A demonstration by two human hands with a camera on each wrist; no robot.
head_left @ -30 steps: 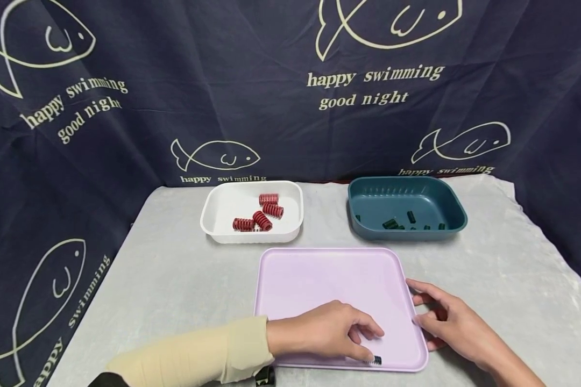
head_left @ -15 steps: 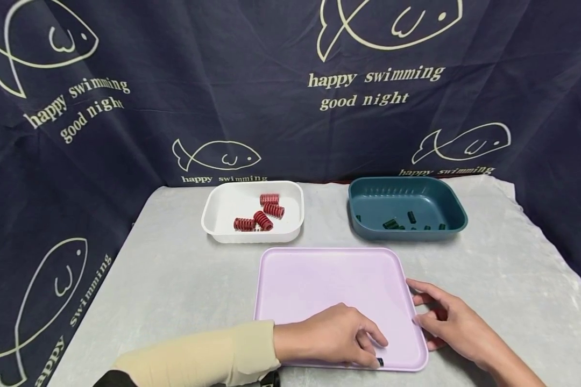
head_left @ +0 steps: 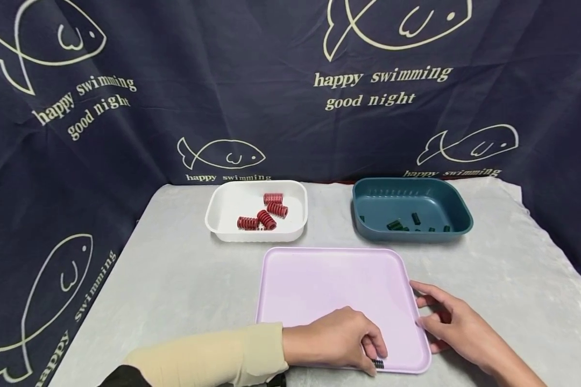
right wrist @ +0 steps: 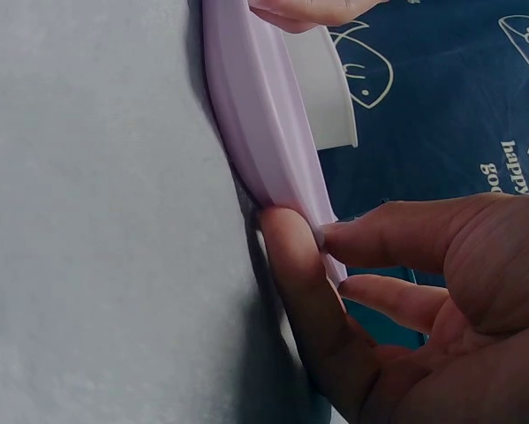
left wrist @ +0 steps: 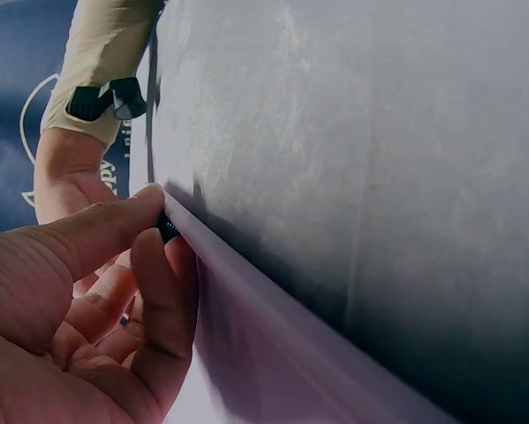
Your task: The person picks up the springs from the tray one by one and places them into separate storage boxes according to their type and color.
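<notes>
A pale purple tray [head_left: 326, 282] lies at the middle front of the table. At its front right corner, a small dark coil spring [head_left: 378, 364] lies along the front rim. My left hand [head_left: 341, 339] reaches over the tray and pinches this spring; in the left wrist view, the dark spring [left wrist: 167, 228] shows between thumb and index finger, with the thumb tip at the rim. My right hand [head_left: 457, 322] holds the tray's right edge; the right wrist view shows its thumb [right wrist: 292, 243] against the outer wall and fingertips on the rim.
Behind the tray to the left is a white bin [head_left: 222, 215] with several red springs [head_left: 267, 219]. Behind it to the right stands a teal bin [head_left: 411, 236] with several small dark green springs [head_left: 416, 219]. A navy fish-print cloth [head_left: 290, 107] hangs behind the table.
My left hand has moved slightly right and toward the front rim, and its thumb and fingers have closed around the small dark spring. The right hand stays on the tray's edge.
</notes>
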